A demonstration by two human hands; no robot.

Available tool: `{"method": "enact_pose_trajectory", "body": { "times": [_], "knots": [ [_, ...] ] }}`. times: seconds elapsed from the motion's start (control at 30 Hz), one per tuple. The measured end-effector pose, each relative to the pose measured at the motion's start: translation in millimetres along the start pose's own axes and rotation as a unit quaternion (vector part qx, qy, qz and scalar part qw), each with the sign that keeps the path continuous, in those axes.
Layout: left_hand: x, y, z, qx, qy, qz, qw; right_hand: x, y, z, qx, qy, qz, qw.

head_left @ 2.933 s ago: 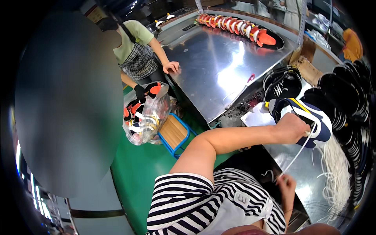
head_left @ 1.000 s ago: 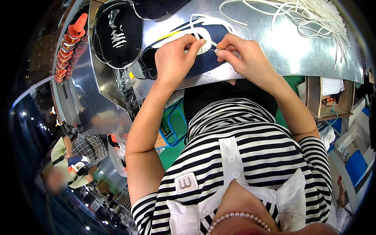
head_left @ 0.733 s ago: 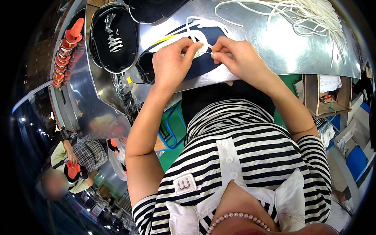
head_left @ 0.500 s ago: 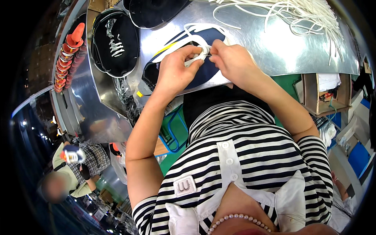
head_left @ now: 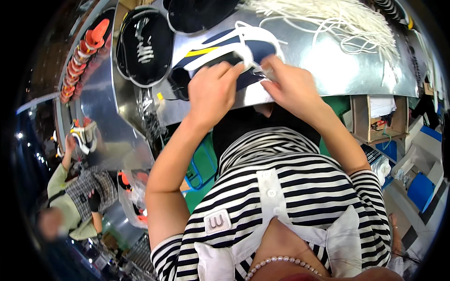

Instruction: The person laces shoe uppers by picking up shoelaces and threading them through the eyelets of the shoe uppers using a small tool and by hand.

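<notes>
A navy shoe upper [head_left: 262,47] with white trim and a yellow stripe lies on the metal table in front of me. My left hand [head_left: 213,91] is closed at its near side, thumb and finger pinching a white shoelace [head_left: 248,60] beside the upper's opening. Just to the right, my right hand [head_left: 294,86], somewhat blurred, has its fingers pinched on the lace too. Something small and shiny shows between the hands, too smeared to make out. Part of the upper is hidden behind my fingers.
A heap of white laces [head_left: 337,23] spreads over the far right of the table [head_left: 379,77]. Dark shoe uppers [head_left: 143,70] lie at the far left. Stacked orange-and-white shoe pieces [head_left: 77,70] line the left side. A co-worker [head_left: 79,201] reaches toward a shoe [head_left: 84,136] there.
My hands have moved slightly apart, the right one shifting right and down. The view has shifted a little. The co-worker's arm now reaches up to a shoe at the left.
</notes>
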State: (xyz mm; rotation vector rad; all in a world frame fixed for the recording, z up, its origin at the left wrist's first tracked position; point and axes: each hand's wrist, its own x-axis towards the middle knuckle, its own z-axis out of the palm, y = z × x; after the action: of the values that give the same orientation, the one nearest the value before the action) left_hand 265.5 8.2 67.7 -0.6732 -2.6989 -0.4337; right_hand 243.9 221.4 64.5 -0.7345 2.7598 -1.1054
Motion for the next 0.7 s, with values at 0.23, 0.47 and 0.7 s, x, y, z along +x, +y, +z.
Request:
{"method": "enact_pose_trajectory", "body": {
  "times": [0.23, 0.47, 0.7],
  "knots": [
    [8.8, 25.4, -5.7, -0.041, 0.004, 0.155, 0.987, 13.1, 58.1, -63.5, 0.471, 0.021, 0.157, 0.868],
    [20.5, -7.1, -11.5, -0.051, -0.040, 0.133, 0.989, 20.0, 72.8, -22.4, 0.416, 0.020, 0.120, 0.901],
    [15.8, -11.9, -15.1, -0.171, -0.102, -0.076, 0.977, 37.6, 54.2, -15.3, 0.325, 0.069, 0.130, 0.934]
  ]
}}
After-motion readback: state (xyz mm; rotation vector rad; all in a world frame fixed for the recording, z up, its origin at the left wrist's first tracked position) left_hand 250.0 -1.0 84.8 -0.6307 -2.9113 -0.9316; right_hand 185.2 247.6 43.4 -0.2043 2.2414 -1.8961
